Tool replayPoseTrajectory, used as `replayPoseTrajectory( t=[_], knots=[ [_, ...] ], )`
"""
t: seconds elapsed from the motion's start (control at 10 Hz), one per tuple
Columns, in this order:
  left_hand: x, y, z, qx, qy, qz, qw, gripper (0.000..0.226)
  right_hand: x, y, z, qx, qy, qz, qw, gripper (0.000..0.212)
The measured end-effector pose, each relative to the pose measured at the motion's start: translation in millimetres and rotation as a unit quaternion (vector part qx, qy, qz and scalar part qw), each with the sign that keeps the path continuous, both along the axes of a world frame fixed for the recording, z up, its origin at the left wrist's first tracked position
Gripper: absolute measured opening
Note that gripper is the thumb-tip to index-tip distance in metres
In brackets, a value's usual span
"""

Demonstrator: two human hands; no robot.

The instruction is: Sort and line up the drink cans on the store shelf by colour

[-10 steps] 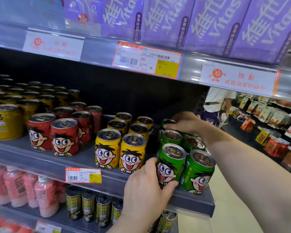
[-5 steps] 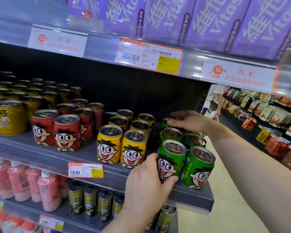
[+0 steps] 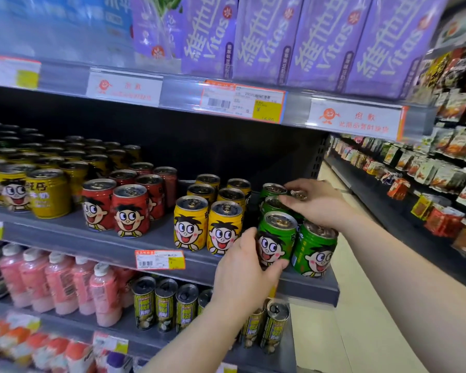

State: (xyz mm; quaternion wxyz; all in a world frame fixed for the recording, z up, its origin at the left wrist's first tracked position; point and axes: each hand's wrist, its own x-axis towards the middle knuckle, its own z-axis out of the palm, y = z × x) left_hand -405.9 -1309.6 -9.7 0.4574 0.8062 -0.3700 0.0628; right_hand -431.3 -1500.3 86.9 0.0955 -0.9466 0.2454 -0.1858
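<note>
On the grey shelf (image 3: 97,238) stand cartoon-face cans in colour groups: dark gold cans (image 3: 49,195) at the left, red cans (image 3: 131,211), yellow cans (image 3: 223,227), and green cans at the right end. My left hand (image 3: 242,275) grips the front-left green can (image 3: 276,238) from below and the side. Beside it stands another green can (image 3: 316,251). My right hand (image 3: 315,203) lies over the tops of the green cans behind (image 3: 272,189), with its fingers curled on a can top; how firmly it holds is unclear.
Purple drink cartons (image 3: 328,41) fill the shelf above, with price tags (image 3: 242,102) on its edge. Below are pink bottles (image 3: 62,281) and tall dark cans (image 3: 164,302). An aisle with snack packets (image 3: 441,168) runs along the right.
The camera has tilted and shifted a little, so the shelf sits differently in view. My right hand drew slightly forward over the rear green cans. My left hand keeps its grip on the front green can.
</note>
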Motion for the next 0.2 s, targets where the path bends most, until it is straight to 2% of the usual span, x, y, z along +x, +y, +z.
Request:
replayPoseTrajectory(
  t=[0.1, 0.2],
  knots=[
    [-2, 22, 6, -0.026, 0.004, -0.043, 0.999, 0.060, -23, 37, 2, -0.016, -0.062, -0.009, 0.998, 0.045],
    [6, 55, 11, -0.014, -0.033, -0.035, 0.999, 0.060, -39, 79, 2, -0.039, -0.106, -0.034, 0.993, 0.038]
  ],
)
